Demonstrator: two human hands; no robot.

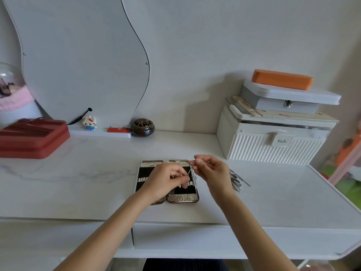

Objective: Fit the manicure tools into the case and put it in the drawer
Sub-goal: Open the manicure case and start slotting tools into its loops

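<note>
An open silver manicure case with a black lining lies flat on the white dresser top in front of me. Over it, my left hand and my right hand both pinch one thin metal tool, which slants between them. My left hand covers much of the case's left half. A small pile of loose metal manicure tools lies on the table just right of my right hand. The closed white drawer front sits below the table edge.
A red moulded case stands at the left. At the back are a curved mirror, a small toy figure and a dark round burner. White storage boxes topped by an orange case fill the right rear.
</note>
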